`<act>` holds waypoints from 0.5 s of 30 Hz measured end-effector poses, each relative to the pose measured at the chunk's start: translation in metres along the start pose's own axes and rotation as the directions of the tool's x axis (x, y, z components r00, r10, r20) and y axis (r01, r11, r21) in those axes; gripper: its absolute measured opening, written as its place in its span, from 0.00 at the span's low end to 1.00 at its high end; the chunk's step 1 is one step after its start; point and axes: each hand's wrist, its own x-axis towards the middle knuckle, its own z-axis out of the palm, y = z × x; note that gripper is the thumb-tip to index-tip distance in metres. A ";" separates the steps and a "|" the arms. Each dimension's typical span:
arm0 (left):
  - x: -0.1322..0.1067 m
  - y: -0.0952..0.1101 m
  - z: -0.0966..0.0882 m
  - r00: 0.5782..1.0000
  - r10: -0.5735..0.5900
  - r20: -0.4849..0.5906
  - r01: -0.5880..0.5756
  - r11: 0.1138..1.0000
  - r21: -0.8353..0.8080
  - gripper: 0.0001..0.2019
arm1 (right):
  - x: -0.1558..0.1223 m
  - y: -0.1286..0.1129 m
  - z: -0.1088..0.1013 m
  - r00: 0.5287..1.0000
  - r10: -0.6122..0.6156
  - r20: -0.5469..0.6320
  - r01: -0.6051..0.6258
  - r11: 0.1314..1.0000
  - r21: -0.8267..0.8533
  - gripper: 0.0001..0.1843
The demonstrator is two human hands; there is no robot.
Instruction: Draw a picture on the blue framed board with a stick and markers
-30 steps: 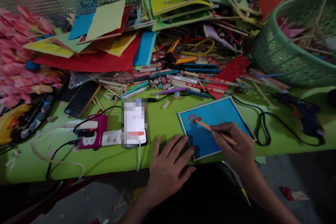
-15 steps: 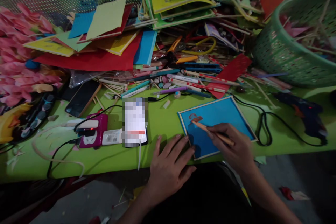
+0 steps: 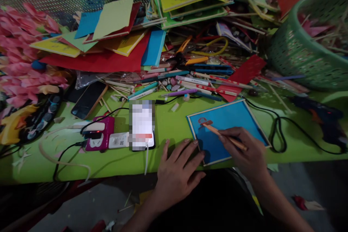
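On the green tabletop lies a blue card panel [image 3: 239, 123] edged with thin pale sticks. Reddish-brown marks [image 3: 203, 121] stand near its upper left corner. My right hand [image 3: 244, 150] is closed around an orange-brown pen [image 3: 214, 130], whose tip touches the panel at those marks. Spread flat, my left hand [image 3: 176, 174] rests on the table, its fingertips at the panel's left edge. It holds nothing. A phone [image 3: 141, 127] with a lit, blurred screen lies left of that hand, a white cable running from its lower end.
Behind the panel are scattered pens [image 3: 187, 79], an orange-handled cutter [image 3: 185, 43] and stacked coloured cards [image 3: 190, 0]. At right stand a green basket [image 3: 288, 58] and a glue gun [image 3: 323, 116] with a trailing black cord. A magenta power adapter [image 3: 108, 127], a dark phone [image 3: 89, 99] and pink paper flowers [image 3: 24, 50] lie left.
The whole view has shifted slightly, so things appear a little further right. The pen tip stays at the reddish-brown marks, and both hands keep nearly the same places on the panel and table.
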 end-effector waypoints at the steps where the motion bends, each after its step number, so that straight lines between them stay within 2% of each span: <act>1: 0.000 0.000 0.000 1.000 0.004 0.004 -0.004 1.000 0.011 0.20 | 0.000 0.000 0.000 1.000 -0.003 0.000 0.003 1.000 -0.002 0.01; 6: 0.000 0.000 0.000 1.000 0.005 0.017 -0.005 1.000 0.026 0.20 | 0.000 0.000 0.000 0.997 -0.061 0.042 0.061 0.998 0.010 0.01; 11: -0.001 0.000 0.001 1.000 -0.004 0.003 0.004 1.000 -0.004 0.21 | -0.001 0.001 0.000 1.000 -0.021 0.007 0.021 1.000 -0.010 0.02; 15: -0.001 0.000 0.001 1.000 -0.005 0.003 0.005 1.000 -0.017 0.20 | -0.001 0.001 0.000 0.995 -0.080 0.051 0.080 0.997 0.012 0.02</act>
